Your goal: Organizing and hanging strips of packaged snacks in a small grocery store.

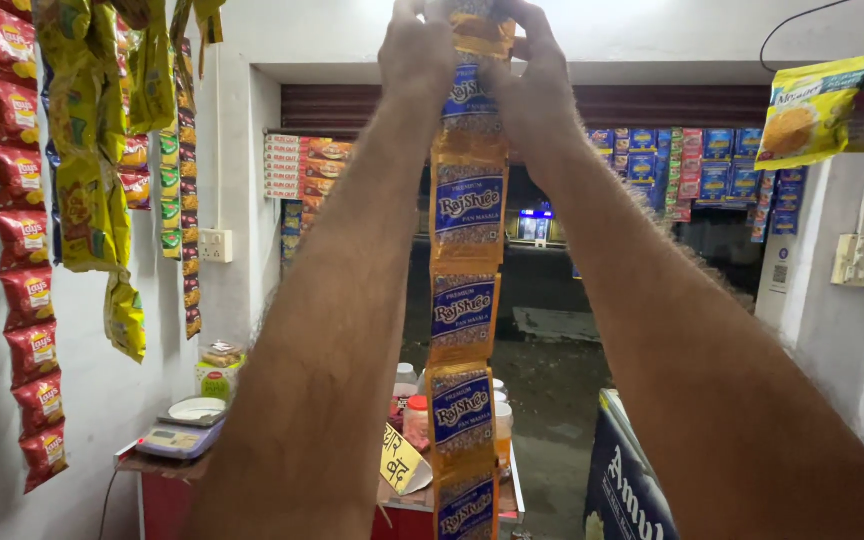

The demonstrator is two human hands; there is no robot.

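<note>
Sachet strip [465, 300], orange and blue, hanging straight down between both raised forearms, lower end cut off by bottom edge. Left hand [415, 50] and right hand [534, 60] gripping strip's top at upper edge of view, fingers curled shut around it; fingertips cropped, so exact pinch apparently on topmost sachet. Below, red counter [162, 490] bearing digital scale [184, 430], partly hidden jars [415, 415] behind strip. Left wall: hanging red snack packets [27, 280], yellow packet strips [92, 180]. Upper right: yellow packet [817, 110]. Farther off, dim shopfront shelves [682, 165], detail hard to make out.
</note>
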